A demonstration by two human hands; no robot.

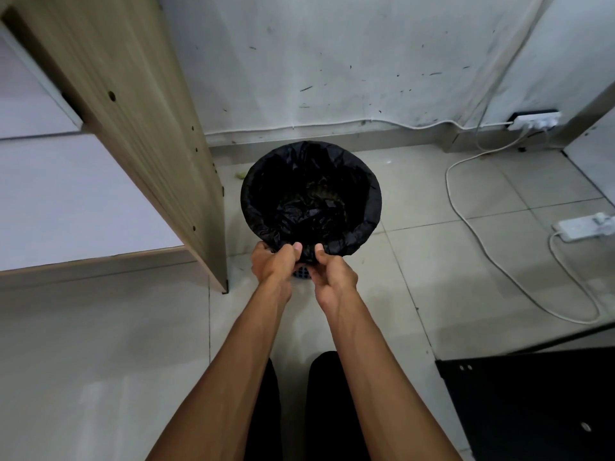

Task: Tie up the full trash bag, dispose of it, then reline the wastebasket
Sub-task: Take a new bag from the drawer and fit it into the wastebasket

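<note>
A black trash bag (311,194) lines a round wastebasket on the tiled floor, its edge folded over the rim all the way round. Only a small patch of the blue mesh wastebasket (302,271) shows beneath the bag's near edge. My left hand (274,262) and my right hand (332,272) both pinch the bag's folded edge at the near side of the rim, thumbs on top, close together. The inside of the bag is dark and crumpled, with something dull lying at the bottom.
A wooden desk panel (133,121) stands just left of the basket. A scuffed white wall (332,61) is behind. White cables (466,221) and a power strip (582,227) lie on the floor at right. A black panel (532,404) is at lower right.
</note>
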